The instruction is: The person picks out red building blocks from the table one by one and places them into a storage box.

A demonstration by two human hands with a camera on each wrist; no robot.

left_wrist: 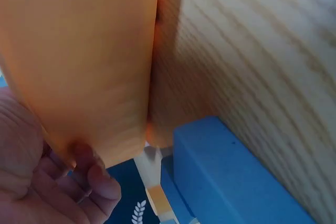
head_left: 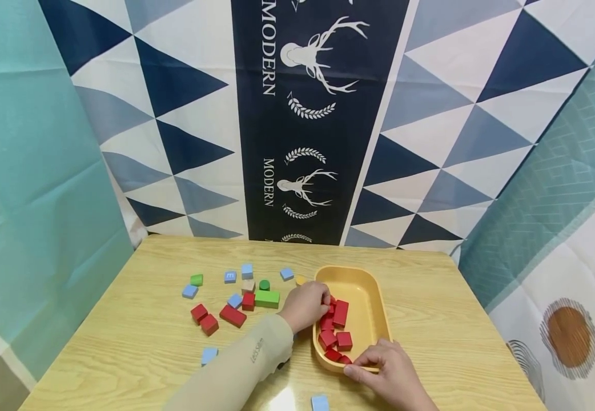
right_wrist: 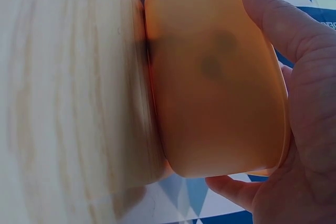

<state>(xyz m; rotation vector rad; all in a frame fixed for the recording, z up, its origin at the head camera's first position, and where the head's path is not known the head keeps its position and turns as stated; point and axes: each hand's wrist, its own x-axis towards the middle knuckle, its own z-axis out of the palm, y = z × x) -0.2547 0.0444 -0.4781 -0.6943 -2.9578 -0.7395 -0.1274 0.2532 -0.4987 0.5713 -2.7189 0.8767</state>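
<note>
A yellow-orange plastic tray (head_left: 363, 285) stands on the table, with several red blocks (head_left: 341, 314) gathered along its left side. My left hand (head_left: 305, 305) is at the tray's left rim, its fingers curled over the edge close to the red blocks. In the left wrist view, the curled fingers (left_wrist: 100, 179) lie against the tray's outer wall (left_wrist: 84, 66); no block shows in them. At the near right corner, my right hand (head_left: 387, 365) grips the rim between thumb and fingers. The right wrist view shows that hand (right_wrist: 315, 108) against the tray's side (right_wrist: 210, 108).
Left of the tray lie loose blocks: red (head_left: 233, 315), green (head_left: 267, 298), blue (head_left: 190, 291) and a beige one (head_left: 248, 286). One blue block (head_left: 320, 403) sits at the near edge of view. A patterned curtain (head_left: 297, 125) hangs behind the wooden table (head_left: 421, 297).
</note>
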